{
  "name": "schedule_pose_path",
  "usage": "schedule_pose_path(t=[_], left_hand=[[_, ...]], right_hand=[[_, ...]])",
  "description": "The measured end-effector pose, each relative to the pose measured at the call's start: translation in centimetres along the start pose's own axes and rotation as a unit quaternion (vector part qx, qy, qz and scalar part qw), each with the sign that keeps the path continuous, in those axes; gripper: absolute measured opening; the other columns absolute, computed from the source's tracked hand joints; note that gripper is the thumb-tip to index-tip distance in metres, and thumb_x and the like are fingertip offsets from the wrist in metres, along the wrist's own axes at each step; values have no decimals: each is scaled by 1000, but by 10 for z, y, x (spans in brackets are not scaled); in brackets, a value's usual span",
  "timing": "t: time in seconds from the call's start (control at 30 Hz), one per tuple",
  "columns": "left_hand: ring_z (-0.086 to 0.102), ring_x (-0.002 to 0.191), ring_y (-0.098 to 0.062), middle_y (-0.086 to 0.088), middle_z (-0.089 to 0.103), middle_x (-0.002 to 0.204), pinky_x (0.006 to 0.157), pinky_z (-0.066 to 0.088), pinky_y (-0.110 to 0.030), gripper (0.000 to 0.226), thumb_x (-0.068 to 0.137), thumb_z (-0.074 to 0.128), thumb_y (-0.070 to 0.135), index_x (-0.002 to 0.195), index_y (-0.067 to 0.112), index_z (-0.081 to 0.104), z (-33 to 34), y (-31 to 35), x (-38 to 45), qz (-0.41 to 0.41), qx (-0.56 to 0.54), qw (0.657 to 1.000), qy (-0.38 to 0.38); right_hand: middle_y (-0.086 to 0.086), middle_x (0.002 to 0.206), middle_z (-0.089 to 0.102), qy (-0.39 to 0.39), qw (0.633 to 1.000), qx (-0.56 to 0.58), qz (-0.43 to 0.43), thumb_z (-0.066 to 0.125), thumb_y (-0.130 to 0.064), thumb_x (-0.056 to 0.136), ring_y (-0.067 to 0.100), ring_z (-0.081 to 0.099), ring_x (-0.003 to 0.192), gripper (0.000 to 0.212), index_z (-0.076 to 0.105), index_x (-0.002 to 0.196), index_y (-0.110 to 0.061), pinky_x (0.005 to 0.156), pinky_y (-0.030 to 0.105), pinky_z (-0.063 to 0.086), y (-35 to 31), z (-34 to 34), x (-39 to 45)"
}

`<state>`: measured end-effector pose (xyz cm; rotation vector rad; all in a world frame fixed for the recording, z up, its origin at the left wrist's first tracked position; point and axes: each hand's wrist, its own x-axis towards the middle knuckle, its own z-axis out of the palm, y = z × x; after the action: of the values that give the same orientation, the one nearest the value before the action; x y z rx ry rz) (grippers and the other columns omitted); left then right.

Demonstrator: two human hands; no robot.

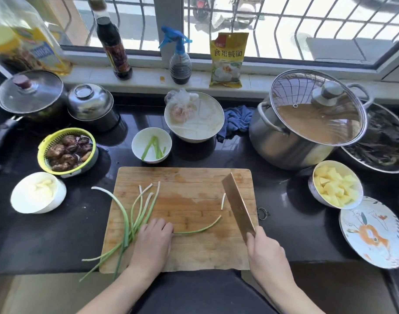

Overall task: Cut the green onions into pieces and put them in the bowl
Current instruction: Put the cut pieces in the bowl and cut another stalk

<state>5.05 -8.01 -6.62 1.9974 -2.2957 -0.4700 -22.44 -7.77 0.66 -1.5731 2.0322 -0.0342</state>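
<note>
- Presently, on my feed, largest item first: the worktop (pixel 64 225), dark and glossy, carries everything below.
- Cutting board (pixel 189 200), wooden, lies square in front of me; its near edge meets the worktop's front lip.
- Cleaver (pixel 238 205), blade raised off the board at a tilt, tip pointing away from me; its edge stands just right of the loose stalk's tip.
- Right hand (pixel 265 248), fingers curled round the cleaver handle; the handle itself is buried in the fist, so I cannot see the grip in detail.
- Left hand (pixel 154 236), palm down, fingers bent onto the near end of the single stalk; whether it pinches or only presses I cannot tell, and the stalk's end is hidden beneath it.
- Green onions (pixel 135 214), uncut bunch on the board's left side, long axes running near-to-far with white ends away from me; green tails overhang the board's near left corner. They touch the left hand's outer side.
- Single stalk (pixel 200 228), long axis left-to-right, curving up toward the cleaver. My judgement: the cut turns on this crossing, blade coming down across the stalk from the right.
- Bowl (pixel 151 145), white, beyond the board's far edge, already holding a few green lengths; nearer the left hand.
- Cut piece (pixel 223 201), short, pale, lying just left of the blade.
</note>
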Motion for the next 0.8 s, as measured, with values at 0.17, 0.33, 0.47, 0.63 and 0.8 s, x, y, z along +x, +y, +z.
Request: schedule_pose_path(t=[0.17, 0.33, 0.47, 0.63, 0.8], left_hand=[[47, 69, -23, 4, 49, 75, 60, 35, -36, 21, 79, 73, 14, 76, 21, 54, -1, -6, -4, -47, -1, 999, 9], [50, 69, -24, 2, 52, 73, 59, 37, -38, 22, 76, 75, 15, 76, 21, 54, 0, 13, 6, -40, -3, 999, -3], [51, 71, -23, 3, 53, 75, 62, 38, -37, 22, 76, 75, 14, 78, 22, 55, 4, 15, 8, -32, -6, 999, -1], [50, 72, -23, 3, 52, 76, 62, 36, -37, 21, 78, 73, 16, 79, 23, 53, 7, 12, 8, -31, -8, 999, 7], [50, 76, -21, 6, 53, 80, 66, 37, -35, 17, 82, 72, 21, 81, 24, 55, 4, 10, 5, -36, -36, 999, 12]], right_hand=[[9, 85, 70, -14, 1000, -17, -18, 37, -38, 104, 44, 62, 84, 21, 41, 91, -22, 70, 45, 48, 4, 0, 1], [-1, 58, 47, -46, 995, -27, -82, 34, -45, 102, 31, 42, 56, 29, 29, 80, -27, 56, 44, 38, -2, 19, -5], [0, 53, 39, -52, 993, -41, -96, 33, -46, 101, 32, 41, 53, 28, 26, 80, -29, 52, 41, 34, -3, 32, -4], [3, 68, 62, -68, 987, -111, -98, 34, -33, 103, 38, 66, 71, 20, 29, 84, -26, 54, 40, 37, -15, 50, 11], [6, 73, 67, -37, 988, -94, -120, 36, -32, 105, 39, 67, 70, 21, 30, 86, -24, 50, 41, 39, -42, 57, 34]])
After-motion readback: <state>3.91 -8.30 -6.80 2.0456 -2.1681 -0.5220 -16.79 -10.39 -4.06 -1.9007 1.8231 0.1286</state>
